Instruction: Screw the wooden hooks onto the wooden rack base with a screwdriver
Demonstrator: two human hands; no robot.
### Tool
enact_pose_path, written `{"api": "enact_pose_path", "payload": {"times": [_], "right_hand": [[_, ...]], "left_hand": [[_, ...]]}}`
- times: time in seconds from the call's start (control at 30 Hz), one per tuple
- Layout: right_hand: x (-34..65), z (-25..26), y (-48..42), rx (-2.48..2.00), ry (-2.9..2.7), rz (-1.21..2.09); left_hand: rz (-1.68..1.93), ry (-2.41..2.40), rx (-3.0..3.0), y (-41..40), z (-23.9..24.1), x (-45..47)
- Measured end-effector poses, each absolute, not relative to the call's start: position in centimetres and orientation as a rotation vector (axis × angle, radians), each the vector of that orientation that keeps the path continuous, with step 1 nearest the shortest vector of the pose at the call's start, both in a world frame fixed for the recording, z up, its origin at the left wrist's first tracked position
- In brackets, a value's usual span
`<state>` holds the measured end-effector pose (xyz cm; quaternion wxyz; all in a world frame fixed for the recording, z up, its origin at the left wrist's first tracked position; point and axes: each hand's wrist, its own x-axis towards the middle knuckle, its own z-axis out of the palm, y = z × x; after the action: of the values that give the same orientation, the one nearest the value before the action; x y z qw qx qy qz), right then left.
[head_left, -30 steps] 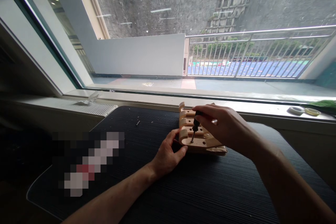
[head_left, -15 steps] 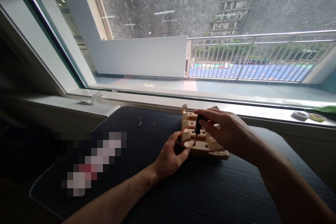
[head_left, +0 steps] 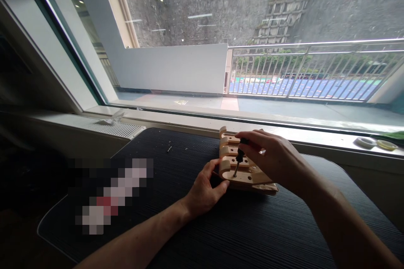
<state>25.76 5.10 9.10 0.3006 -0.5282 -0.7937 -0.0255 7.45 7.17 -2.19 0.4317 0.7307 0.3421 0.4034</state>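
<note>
A pale wooden piece lies flat towards the far edge of the bench, just in front of the window sill. It is built of several short slats with rounded ends, set side by side and stepping away from the viewer, and small dark holes show in its upper face; a thinner wooden layer juts out beneath it on the right. A small screwdriver with a black handle stands nearly upright on the nearest slat, its tip down at one of the holes. The right hand reaches in from the right with its fingers closed round the top of the handle. The left hand comes from below left, its thumb and fingers pinching the near left end of the wooden piece. The bench top is black and finely ribbed, with a pale line along its rounded left edge. A tiny screw and a few light specks lie well to the left of the work. On the sill, a crumpled bit of clear wrapping lies above a white vent grille, and two tape rolls sit far right. Beyond the wide window are a metal railing, a grey wall and a stone slope.
</note>
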Motion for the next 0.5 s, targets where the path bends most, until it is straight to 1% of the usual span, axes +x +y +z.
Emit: {"api": "enact_pose_path", "payload": {"times": [0.5], "right_hand": [[25.88,8.89,5.01,-1.318,-2.117,0.014]], "left_hand": [[1.017,0.850,1.835,7.22,-2.26,7.42]]}}
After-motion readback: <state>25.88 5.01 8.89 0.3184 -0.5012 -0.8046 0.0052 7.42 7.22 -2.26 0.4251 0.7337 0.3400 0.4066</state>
